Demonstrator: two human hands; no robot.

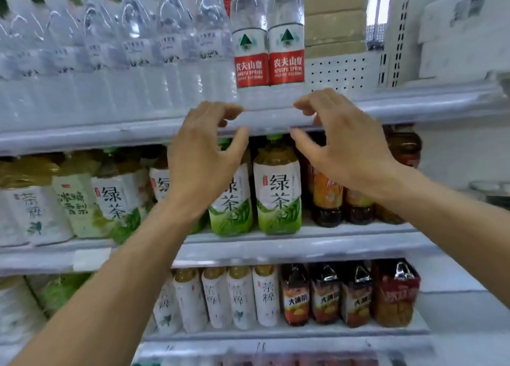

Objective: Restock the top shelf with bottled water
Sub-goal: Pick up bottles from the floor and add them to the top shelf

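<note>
The two red-labelled water bottles (267, 34) stand upright, side by side and touching, on the top shelf (414, 109), at about 12 o'clock from your hands. Your left hand (204, 156) sits just below them at roughly 7 o'clock from the left bottle's base, and your right hand (339, 142) at about 5 o'clock from the right bottle's base. Neither hand touches a bottle; both are in front of the shelf's front edge.

Your left hand is raised with its back toward you, fingers loosely curled forward and thumb spread toward 3 o'clock, holding nothing. Your right hand mirrors it, fingers bent toward 9 o'clock and thumb pointing toward the left hand, also holding nothing. The two thumbs face each other across a gap, well short of meeting. Both forearms rise from the lower corners toward the centre.

At 9 o'clock from the red-labelled pair, a row of clear water bottles (132, 42) fills the same shelf, blurred. At 3 o'clock from the pair the shelf shows bare perforated backing (339, 71). Below your hands, at 6 o'clock, green tea bottles (277, 189) stand on the next shelf down.
</note>
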